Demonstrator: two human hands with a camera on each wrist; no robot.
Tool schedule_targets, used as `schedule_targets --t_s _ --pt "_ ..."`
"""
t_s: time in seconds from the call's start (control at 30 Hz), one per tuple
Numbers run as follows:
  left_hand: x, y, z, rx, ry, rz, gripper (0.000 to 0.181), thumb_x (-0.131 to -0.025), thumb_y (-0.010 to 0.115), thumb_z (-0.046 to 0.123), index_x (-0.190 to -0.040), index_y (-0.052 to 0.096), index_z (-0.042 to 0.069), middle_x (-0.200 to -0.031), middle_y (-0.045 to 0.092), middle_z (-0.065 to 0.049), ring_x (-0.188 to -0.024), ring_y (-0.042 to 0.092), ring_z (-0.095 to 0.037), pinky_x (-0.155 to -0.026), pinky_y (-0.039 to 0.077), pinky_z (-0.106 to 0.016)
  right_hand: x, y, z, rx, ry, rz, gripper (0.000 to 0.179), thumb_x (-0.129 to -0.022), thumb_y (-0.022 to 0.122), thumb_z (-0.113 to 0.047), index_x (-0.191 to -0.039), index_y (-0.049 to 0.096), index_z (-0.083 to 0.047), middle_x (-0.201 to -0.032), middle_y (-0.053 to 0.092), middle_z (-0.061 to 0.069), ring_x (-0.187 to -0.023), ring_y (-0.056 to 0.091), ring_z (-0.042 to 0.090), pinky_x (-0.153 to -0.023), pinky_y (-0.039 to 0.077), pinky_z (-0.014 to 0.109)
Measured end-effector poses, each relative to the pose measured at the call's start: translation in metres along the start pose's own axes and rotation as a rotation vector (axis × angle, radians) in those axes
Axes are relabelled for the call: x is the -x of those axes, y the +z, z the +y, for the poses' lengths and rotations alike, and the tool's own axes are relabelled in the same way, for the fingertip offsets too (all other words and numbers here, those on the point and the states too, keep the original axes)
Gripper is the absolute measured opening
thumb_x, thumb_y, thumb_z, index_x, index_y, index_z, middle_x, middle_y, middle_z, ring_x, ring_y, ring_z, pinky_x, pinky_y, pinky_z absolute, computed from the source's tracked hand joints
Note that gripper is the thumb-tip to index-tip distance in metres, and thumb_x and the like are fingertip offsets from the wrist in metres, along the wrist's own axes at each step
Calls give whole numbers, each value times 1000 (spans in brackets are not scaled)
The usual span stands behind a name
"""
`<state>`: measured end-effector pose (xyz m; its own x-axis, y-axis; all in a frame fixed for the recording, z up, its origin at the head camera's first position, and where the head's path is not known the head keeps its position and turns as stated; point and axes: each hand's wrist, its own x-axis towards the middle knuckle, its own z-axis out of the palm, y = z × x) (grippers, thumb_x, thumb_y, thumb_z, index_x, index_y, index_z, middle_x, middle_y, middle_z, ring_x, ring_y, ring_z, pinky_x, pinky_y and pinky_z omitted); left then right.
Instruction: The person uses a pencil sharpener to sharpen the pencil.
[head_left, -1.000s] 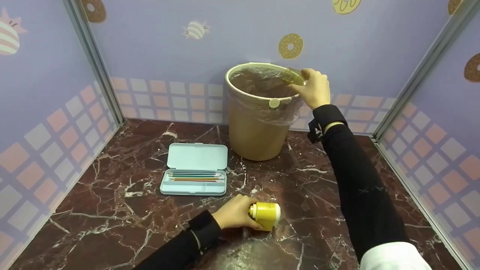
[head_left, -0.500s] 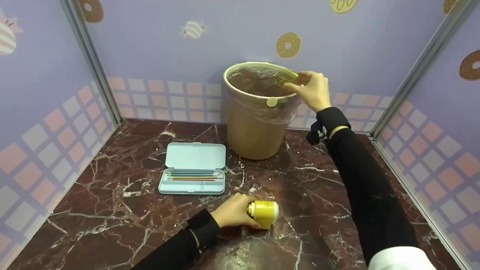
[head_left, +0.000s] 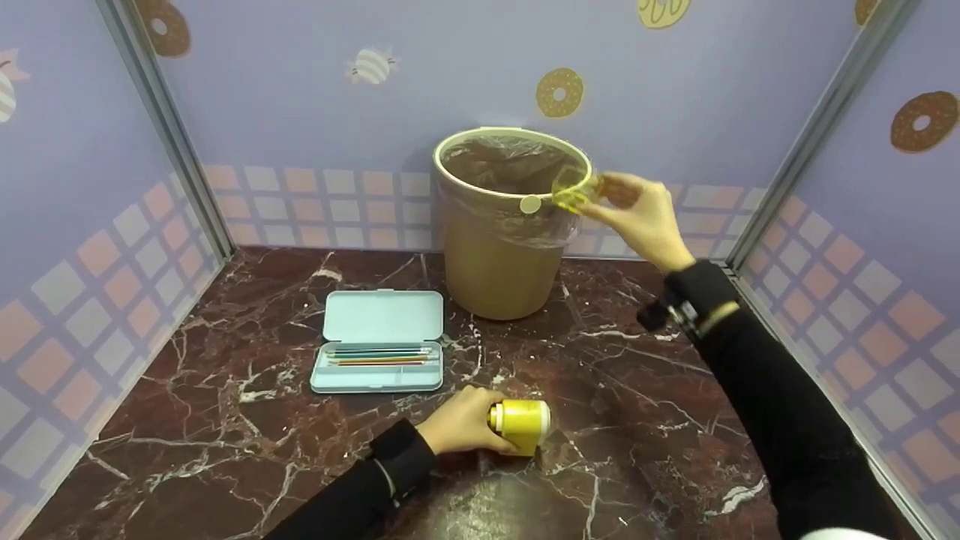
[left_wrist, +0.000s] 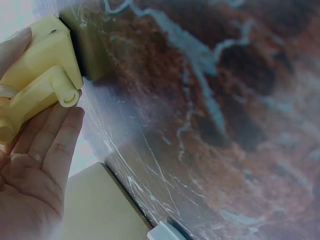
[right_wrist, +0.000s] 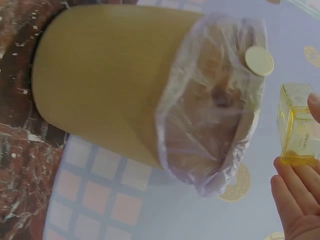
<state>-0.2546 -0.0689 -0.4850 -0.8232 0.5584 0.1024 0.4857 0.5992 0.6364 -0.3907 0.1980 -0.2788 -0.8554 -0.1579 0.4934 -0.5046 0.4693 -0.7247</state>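
My left hand (head_left: 460,422) grips a yellow hand-crank pencil sharpener (head_left: 521,426) on the marble-patterned table. Its crank handle (left_wrist: 37,95) shows in the left wrist view, between thumb and fingers. Up at the bin's front right rim, my right hand (head_left: 641,217) pinches a see-through yellow shavings drawer (head_left: 571,192). In the right wrist view the drawer (right_wrist: 299,127) is held between thumb and fingertips, just off the bin's opening, and no shavings can be made out inside it. The tan waste bin (head_left: 502,262) stands upright, lined with a clear plastic bag (right_wrist: 205,120).
Left of the bin's base lies an open light-blue pencil case (head_left: 384,315) with several pencils (head_left: 382,356) in its tray. Patterned purple walls (head_left: 300,97) close off the back and both sides of the table (head_left: 225,450).
The right hand has drawn the drawer from over the bin's mouth toward me, down to the front rim, and tilted it. The left hand keeps its grip on the sharpener; the view has shifted slightly.
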Motion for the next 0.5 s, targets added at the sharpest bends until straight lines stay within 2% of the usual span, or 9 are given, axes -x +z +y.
schedule_targets --t_s 0.13,0.23,0.4,0.5 --pt "0 0 -1 3 -4 -1 46 -66 95 31 -97 72 5 -86 76 -5 -65 55 0 -64 50 -17 29 -6 12 -54 -19 -55 51 -87 81 -14 -132 63 1 -129 70 20 -123 69 21 -111 49 27" --pt "0 0 -1 1 -3 -1 46 -66 95 31 -97 72 5 -86 76 -5 -66 55 0 -64 50 -17 52 -6 21 -85 -20 -102 49 -86 81 -14 -131 64 -2 -128 71 17 -118 70 14 -105 52 21" --pt "0 -1 0 7 -3 -6 47 -66 94 30 -99 72 5 -88 77 -6 -67 56 -1 -65 51 -17 94 2 37 -131 14 -209 50 -84 82 -15 -130 65 -6 -126 72 16 -106 74 10 -92 59 22" --pt "0 0 1 15 -7 -6 47 -66 94 30 -100 72 4 -89 77 -6 -67 57 -1 -66 51 -17 119 8 47 -146 61 -254 54 -83 83 -15 -133 63 -7 -128 72 15 -107 74 9 -92 59 23"
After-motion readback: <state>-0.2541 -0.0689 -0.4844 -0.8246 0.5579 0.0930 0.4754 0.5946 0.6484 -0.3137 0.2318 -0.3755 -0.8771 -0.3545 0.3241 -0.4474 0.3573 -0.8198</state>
